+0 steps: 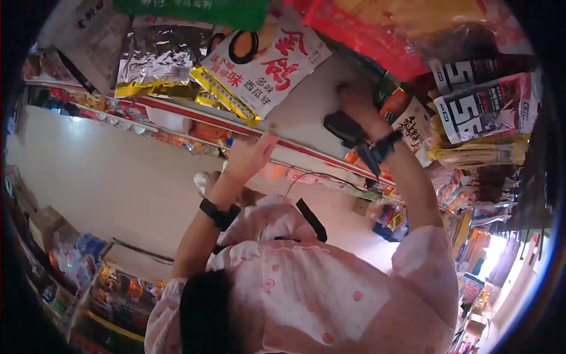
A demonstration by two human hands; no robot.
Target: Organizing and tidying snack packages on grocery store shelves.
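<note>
My left hand is at the red-edged front of a shelf, just below a white seed packet with a yellow lower edge. Its fingers look curled together; whatever they grip, if anything, is hidden. Over the bare grey shelf surface my right hand reaches in, smeared by motion, so its fingers cannot be read. A black strapped device sits at that wrist. Close to the right hand stand orange and cream snack packets. A black band circles my left wrist.
Silver packets lie left of the seed packet, and a green bag crosses the top. Red-and-yellow bags and black-and-white pouches crowd the right. Behind me are a pale floor and a lower-left goods display.
</note>
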